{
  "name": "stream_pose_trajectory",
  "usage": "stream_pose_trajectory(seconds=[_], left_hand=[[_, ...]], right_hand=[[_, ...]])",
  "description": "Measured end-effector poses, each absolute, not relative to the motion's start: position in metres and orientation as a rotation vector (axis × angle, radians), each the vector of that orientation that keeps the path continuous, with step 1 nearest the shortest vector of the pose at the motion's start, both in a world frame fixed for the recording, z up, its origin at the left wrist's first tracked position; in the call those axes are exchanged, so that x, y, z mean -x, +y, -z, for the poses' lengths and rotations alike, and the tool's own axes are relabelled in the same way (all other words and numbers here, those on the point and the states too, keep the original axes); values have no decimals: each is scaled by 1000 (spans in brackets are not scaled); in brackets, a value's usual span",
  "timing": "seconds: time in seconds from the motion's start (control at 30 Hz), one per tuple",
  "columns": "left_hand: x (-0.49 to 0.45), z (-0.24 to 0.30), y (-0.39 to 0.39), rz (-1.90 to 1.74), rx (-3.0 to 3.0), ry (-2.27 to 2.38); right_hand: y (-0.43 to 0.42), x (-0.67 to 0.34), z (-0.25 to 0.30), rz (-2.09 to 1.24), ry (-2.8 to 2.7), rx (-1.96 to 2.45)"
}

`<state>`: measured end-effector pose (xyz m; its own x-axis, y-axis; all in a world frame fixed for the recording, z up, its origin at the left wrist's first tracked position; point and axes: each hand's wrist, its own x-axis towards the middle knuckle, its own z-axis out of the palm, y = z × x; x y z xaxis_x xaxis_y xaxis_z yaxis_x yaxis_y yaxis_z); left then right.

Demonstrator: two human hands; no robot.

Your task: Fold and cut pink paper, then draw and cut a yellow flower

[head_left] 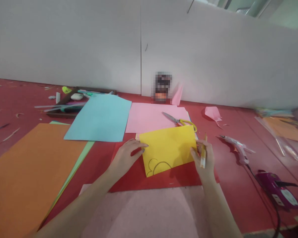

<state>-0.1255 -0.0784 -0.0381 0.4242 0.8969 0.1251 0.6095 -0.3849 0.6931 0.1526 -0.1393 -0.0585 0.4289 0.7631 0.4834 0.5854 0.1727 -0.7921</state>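
Note:
A sheet of yellow paper (167,148) is held between my two hands, above a red sheet (139,180). Curved pencil lines, like part of a flower, run along its lower left edge. My left hand (129,153) pinches the paper's left edge between thumb and fingers. On the right edge, my right hand (205,158) grips the paper too, with a yellow pencil (203,153) tucked among its fingers. Just beyond the yellow paper, scissors (177,120) with yellow handles lie on pink paper (149,115).
Left of the hands are a light blue sheet (101,119) and orange paper (32,158). A dark tray (57,112) of stationery stands behind. To the right lie a glue gun (238,147), a purple power socket (275,190) with cables, and a pink scrap (213,113). A white panel (64,43) closes off the back.

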Motion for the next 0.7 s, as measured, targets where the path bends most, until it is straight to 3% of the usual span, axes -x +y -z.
stream_pose_trajectory(seconds=[0.3,0.5,0.7], left_hand=[[124,36,-79,-687,-2206,1310],[126,38,-78,-676,-2210,1339],[126,40,-80,-576,-2241,1400]], right_hand=[[-135,-148,67,-249,-1251,1569],[-133,-141,56,-62,-1132,1532],[-142,-115,35,-426,-898,1475]])
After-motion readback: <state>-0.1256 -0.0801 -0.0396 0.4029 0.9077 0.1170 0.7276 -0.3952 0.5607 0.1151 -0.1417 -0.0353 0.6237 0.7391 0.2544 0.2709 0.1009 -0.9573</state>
